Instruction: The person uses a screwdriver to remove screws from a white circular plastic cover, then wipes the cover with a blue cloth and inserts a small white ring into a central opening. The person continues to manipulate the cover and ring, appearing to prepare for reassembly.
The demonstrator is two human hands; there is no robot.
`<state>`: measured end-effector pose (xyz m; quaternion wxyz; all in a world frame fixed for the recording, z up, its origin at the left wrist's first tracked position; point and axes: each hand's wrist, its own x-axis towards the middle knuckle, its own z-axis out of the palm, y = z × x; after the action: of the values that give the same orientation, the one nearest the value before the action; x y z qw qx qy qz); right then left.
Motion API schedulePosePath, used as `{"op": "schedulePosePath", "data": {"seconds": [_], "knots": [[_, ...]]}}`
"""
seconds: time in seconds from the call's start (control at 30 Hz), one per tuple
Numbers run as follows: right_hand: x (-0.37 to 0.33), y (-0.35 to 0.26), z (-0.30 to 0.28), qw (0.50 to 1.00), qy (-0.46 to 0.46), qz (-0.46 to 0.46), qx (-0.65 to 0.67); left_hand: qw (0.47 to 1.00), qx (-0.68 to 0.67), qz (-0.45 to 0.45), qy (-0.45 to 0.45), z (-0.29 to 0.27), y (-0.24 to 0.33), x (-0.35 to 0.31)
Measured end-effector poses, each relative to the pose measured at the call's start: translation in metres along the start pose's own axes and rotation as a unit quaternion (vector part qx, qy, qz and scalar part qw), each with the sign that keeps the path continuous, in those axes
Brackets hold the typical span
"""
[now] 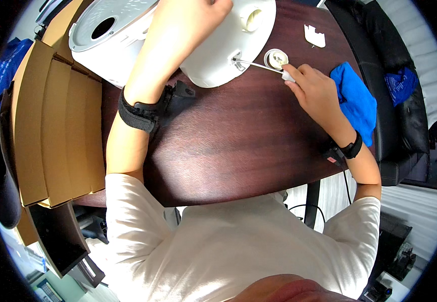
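White plastic shell (211, 65) is lying left of the right fingers (294, 71), which are gripping a screwdriver (264, 67). Looking light, stiff and slick, it is probably wanting a rim hold; whether the left fingers (222, 6) are grasping, I'm not making out.

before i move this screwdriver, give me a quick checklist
1. Screwdriver in right hand: ok, held by its handle.
2. Tip at recess in white housing: ok.
3. Tip seated on a screw: cannot tell.
4. Left hand bracing the housing: cannot tell, partly out of frame.
5. Round white part well clear of screwdriver: not ok, very close.
6. Blue cloth clear of tip: ok.
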<state>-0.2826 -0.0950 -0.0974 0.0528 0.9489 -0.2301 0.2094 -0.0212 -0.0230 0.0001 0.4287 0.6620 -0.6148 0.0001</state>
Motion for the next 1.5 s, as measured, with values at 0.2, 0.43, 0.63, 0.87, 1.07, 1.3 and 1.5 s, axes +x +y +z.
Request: {"op": "schedulePosePath", "data": {"seconds": [0.2, 0.43, 0.63, 0.87, 1.07, 1.3, 1.5], "knots": [[-0.019, 0.006, 0.028, 0.96, -0.038, 0.084, 0.264, 1.0, 0.01, 0.002, 0.008, 0.001, 0.007, 0.0], [-0.01, -0.013, 0.011, 0.74, -0.25, 0.34, 0.524, 0.998, 0.031, -0.047, -0.021, -0.008, 0.017, 0.0], [-0.015, 0.004, 0.013, 0.992, -0.022, 0.053, 0.114, 1.0, 0.013, -0.001, 0.006, 0.0, -0.002, 0.001], [-0.004, 0.005, 0.005, 1.0, 0.01, -0.007, 0.019, 1.0, 0.006, -0.009, -0.004, -0.003, 0.003, 0.0], [-0.001, 0.002, 0.003, 1.0, 0.006, 0.003, 0.008, 1.0, 0.006, -0.023, -0.005, -0.003, 0.005, 0.0], [-0.02, 0.013, 0.044, 0.966, 0.016, 0.039, 0.255, 1.0, 0.023, -0.009, 0.01, -0.002, 0.01, -0.001], [0.0, -0.008, 0.012, 0.716, -0.254, 0.364, 0.539, 0.998, 0.064, 0.003, 0.02, -0.001, 0.01, -0.003]]}}
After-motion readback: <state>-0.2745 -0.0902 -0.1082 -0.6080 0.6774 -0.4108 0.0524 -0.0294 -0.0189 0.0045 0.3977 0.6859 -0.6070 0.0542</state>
